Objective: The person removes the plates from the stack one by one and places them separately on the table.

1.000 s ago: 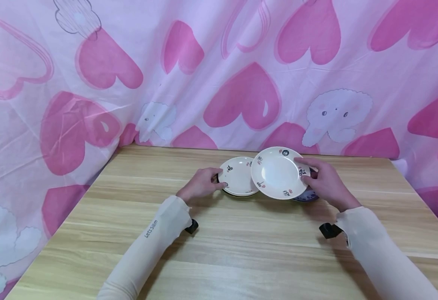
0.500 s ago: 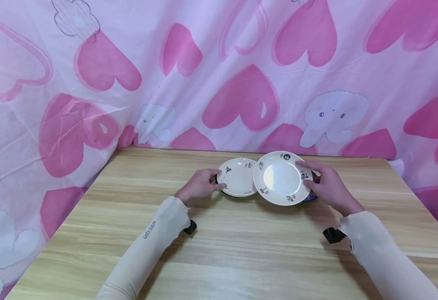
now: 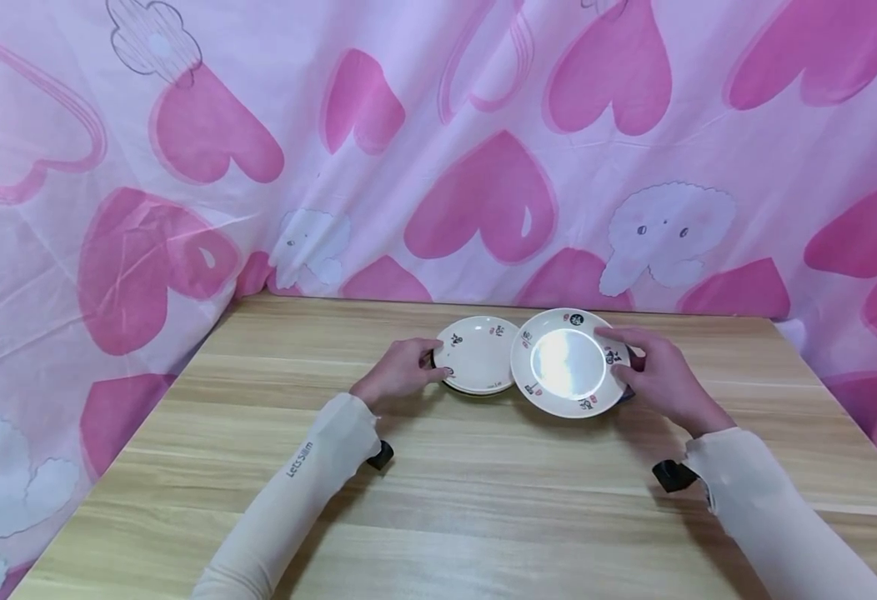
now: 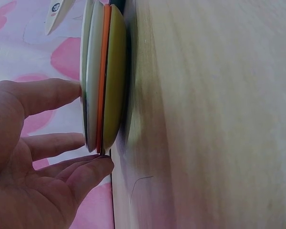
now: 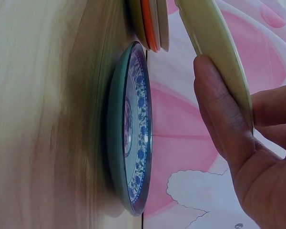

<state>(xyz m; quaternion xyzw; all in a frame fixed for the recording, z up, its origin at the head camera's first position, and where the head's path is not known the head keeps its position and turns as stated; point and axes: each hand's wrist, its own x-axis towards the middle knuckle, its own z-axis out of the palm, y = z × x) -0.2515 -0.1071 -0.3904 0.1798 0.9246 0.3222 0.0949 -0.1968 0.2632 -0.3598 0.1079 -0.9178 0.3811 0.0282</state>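
My right hand [image 3: 659,375] pinches the right rim of a white plate [image 3: 536,396] with small black and red motifs, thumb on the upper face. In the right wrist view this plate [image 5: 212,33] is tilted, raised above a blue-patterned dish [image 5: 138,129] with a teal outside. From the head, the plate hides nearly all of that dish. My left hand [image 3: 397,371] touches the left edge of a stack of plates [image 3: 476,354]. Seen from the left wrist, the stack has white plates [image 4: 93,71], an orange rim [image 4: 103,81] and a yellow underside [image 4: 115,71]; the fingers are fairly straight against the rims.
The wooden table [image 3: 438,500] ends at a pink curtain [image 3: 476,200] with hearts and white animal figures, close behind the plates. A second curtain side [image 3: 18,275] hangs along the left edge. Black straps [image 3: 674,475] show at both wrists.
My right hand has moved the white plate slightly right and toward me, covering more of the blue-patterned dish. The left hand stays at the stack.
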